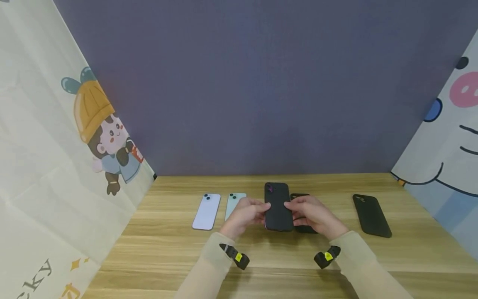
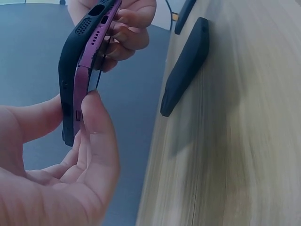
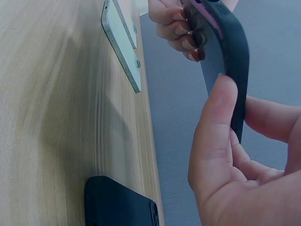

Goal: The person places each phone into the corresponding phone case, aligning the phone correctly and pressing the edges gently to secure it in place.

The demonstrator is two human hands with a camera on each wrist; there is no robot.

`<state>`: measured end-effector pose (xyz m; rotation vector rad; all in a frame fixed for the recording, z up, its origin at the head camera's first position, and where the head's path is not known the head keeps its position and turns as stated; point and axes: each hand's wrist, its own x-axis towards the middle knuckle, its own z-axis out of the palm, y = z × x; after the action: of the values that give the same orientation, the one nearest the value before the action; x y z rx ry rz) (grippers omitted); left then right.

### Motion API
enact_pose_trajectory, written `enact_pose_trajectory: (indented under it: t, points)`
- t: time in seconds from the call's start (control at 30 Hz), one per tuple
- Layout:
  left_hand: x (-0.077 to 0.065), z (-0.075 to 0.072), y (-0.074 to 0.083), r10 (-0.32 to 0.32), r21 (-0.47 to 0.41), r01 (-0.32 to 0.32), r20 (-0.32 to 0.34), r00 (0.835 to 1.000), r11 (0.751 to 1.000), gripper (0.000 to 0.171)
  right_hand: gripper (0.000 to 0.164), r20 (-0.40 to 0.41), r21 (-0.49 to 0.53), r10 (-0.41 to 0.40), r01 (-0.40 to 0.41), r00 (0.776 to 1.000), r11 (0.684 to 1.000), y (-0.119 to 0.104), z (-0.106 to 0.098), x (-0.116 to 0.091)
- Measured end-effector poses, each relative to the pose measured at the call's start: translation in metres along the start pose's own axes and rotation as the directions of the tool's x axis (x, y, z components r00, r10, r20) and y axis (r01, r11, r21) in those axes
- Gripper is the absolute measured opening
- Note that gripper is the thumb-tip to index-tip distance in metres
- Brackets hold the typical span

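Both hands hold a purple phone with a black phone case over its back, raised above the table. My left hand pinches one long side, thumb on the case's back and fingers under the screen side. On the opposite side, my right hand grips in the same way. Along the left side the phone's purple edge stands out of the case, with a gap at the corner. At the right side, the case's black rim covers the phone's edge.
On the wooden table, a pale lilac phone and a mint green phone lie to the left, the mint one partly behind my left hand. A black case lies behind my right hand; another black case lies further right.
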<state>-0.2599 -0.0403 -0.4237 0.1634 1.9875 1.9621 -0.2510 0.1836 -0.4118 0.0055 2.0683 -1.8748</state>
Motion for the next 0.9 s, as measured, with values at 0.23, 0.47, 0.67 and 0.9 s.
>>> enact_pose_trajectory:
  t: [0.23,0.47,0.67,0.9]
  points:
    - [-0.0023,-0.0002,0.0016,-0.005,-0.003,0.005,-0.004,1.0,1.0,0.025,0.044,0.02,0.004,-0.002,0.002,1.0,1.0,-0.0014,0.0008,-0.0019]
    - [-0.0033,-0.0002,0.0021,0.001,0.01,-0.001,-0.017,1.0,1.0,0.026,0.04,0.04,0.02,-0.005,0.004,0.999,1.0,-0.0021,0.0023,-0.0022]
    - [-0.004,-0.0004,0.0029,-0.009,0.015,0.009,-0.015,1.0,1.0,0.025,0.041,0.048,0.014,0.015,-0.016,0.999,1.0,-0.0008,0.001,0.0014]
    - [-0.0039,-0.0025,0.0017,-0.014,0.065,0.013,0.016,1.0,0.998,0.023,0.038,0.025,0.015,0.005,-0.005,1.0,1.0,-0.0031,-0.0031,0.0054]
